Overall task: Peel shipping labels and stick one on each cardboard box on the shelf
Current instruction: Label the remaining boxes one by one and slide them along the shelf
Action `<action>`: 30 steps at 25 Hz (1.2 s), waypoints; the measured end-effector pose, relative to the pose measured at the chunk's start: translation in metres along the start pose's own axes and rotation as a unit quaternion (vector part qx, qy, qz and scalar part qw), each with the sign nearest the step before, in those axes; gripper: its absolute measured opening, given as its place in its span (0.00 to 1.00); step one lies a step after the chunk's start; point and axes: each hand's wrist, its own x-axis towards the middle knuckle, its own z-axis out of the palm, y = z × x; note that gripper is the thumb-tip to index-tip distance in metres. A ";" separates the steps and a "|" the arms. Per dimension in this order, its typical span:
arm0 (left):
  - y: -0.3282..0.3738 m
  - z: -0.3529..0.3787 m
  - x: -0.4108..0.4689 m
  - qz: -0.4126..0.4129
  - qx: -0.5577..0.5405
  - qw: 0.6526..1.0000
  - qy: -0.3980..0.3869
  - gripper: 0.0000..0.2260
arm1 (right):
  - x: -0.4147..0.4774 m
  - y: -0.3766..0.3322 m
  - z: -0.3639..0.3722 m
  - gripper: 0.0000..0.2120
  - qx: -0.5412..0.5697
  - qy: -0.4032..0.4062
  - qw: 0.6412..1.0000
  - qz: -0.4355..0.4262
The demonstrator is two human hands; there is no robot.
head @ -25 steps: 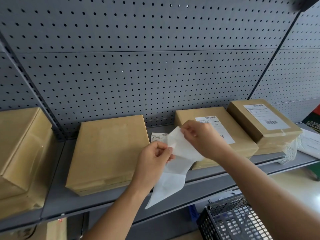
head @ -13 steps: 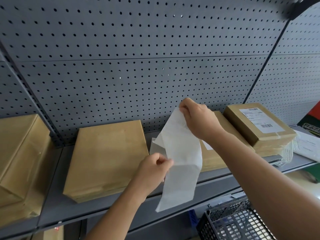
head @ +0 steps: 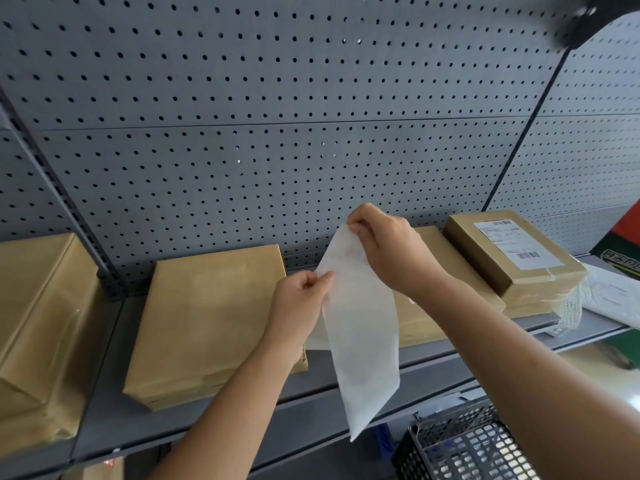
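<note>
Grey perforated back panel (head: 277, 98) fills the upper view; a grey shelf (head: 104, 420) runs below it and carries the cardboard boxes.

Label strip (head: 360, 327): white and thin; held in the air in front of the shelf, at about 6 o'clock from view centre; long axis near vertical; free lower end points to 6 o'clock.

Right hand (head: 391, 251) pinches the strip's top edge between thumb and fingers; left hand (head: 298, 303) pinches its left edge lower down, at 8 o'clock from the right hand. Whether label and backing have parted cannot be told.

Handling, as judged: very light and limp; liable to curl and stick to itself; grip at edges or corners only, keeping fingers off the adhesive face.

Plain box (head: 211, 317), at 8 o'clock, bears no label; labelled box (head: 485, 271), at 3 o'clock, carries one.
</note>
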 end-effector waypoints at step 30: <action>0.000 -0.023 0.007 -0.031 0.146 0.989 0.008 0.15 | 0.028 -0.010 -0.038 0.07 0.047 0.200 0.979 -0.009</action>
